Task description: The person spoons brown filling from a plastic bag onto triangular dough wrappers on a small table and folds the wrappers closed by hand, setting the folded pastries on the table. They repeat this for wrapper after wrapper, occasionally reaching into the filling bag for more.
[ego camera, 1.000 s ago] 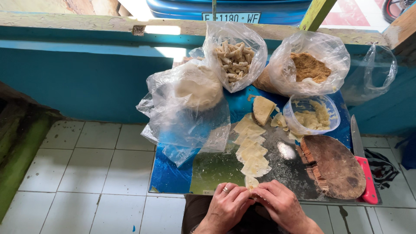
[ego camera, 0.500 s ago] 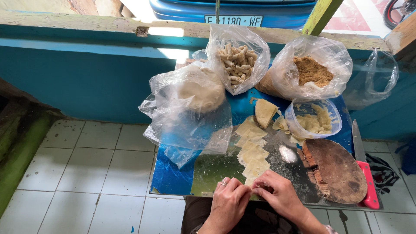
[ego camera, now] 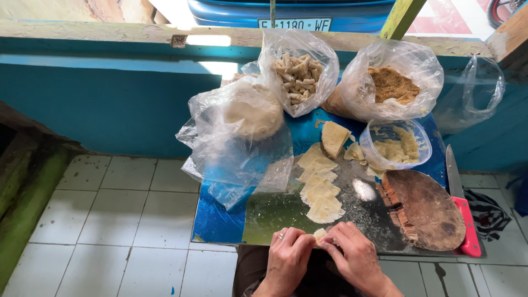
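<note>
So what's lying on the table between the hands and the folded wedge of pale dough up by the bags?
In the head view, a row of flat pale dough squares runs from the hands to the wedge.

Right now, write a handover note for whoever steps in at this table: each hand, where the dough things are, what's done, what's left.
Left hand and right hand: both pinch one small dough piece at the near edge of the table.
Flat dough sheets lie in a row ahead of the hands.
Filling tub sits right of the row.
Done: the bag of rolled pieces holds finished rolls.
Left: the sheets in the row are unrolled.
</note>
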Motion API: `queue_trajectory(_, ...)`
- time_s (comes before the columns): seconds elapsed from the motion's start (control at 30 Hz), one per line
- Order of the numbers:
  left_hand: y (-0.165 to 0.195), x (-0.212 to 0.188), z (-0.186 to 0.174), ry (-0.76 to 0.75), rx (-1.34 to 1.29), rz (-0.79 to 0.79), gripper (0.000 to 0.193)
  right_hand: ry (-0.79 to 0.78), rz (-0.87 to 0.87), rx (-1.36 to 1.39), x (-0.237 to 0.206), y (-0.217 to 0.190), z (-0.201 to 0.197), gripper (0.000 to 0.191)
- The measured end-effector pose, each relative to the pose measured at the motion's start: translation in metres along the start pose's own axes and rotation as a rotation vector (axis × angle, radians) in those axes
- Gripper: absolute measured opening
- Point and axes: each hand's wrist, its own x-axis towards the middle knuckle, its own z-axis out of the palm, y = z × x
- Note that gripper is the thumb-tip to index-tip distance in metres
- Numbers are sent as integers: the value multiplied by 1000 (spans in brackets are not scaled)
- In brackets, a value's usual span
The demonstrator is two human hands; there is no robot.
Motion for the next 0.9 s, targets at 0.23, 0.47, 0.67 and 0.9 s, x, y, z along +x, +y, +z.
queue_trajectory(0.23,2,7,-1,-136,14,-130,10,87,36,28,-9,0,7,25)
queue_trajectory(0.47,5,8,-2,-119,41,-88,8,201,14,41,-17,3,16,19)
queue_trajectory(0.67,-7,4,-10,-103,69,244,11,0,228,122,-8,9,6,11)
queue_trajectory(0.9,-8,4,-4,-171,85,153,7,231,7,-76,-22,-5,11,17)
